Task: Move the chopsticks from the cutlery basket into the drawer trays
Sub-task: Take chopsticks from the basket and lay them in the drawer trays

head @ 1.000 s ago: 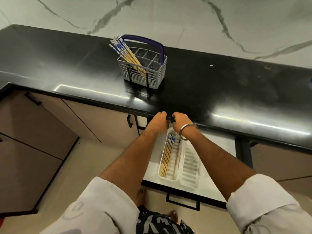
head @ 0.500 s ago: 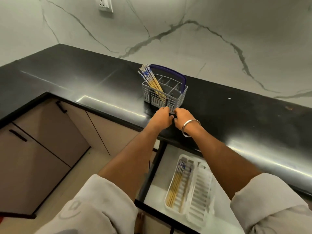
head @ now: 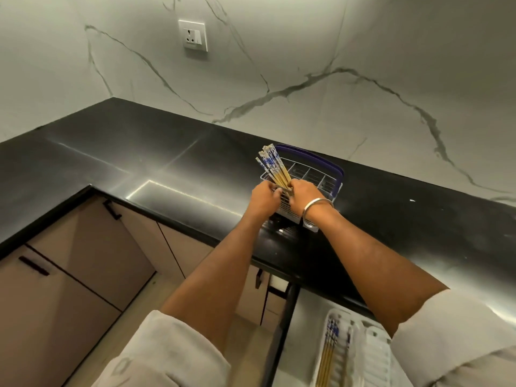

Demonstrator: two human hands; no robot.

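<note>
Wooden chopsticks (head: pixel 272 170) bundled upright in cutlery basket (head: pixel 312 174); left hand (head: pixel 264 201), right hand (head: pixel 303 195) both grasping them.

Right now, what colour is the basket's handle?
Dark blue handle, clearest in the head view.

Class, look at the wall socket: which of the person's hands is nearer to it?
Left. The left hand is at the basket's left end, more directly below the wall socket; the right hand, wearing the bangle, sits just beside it, farther right.
</note>
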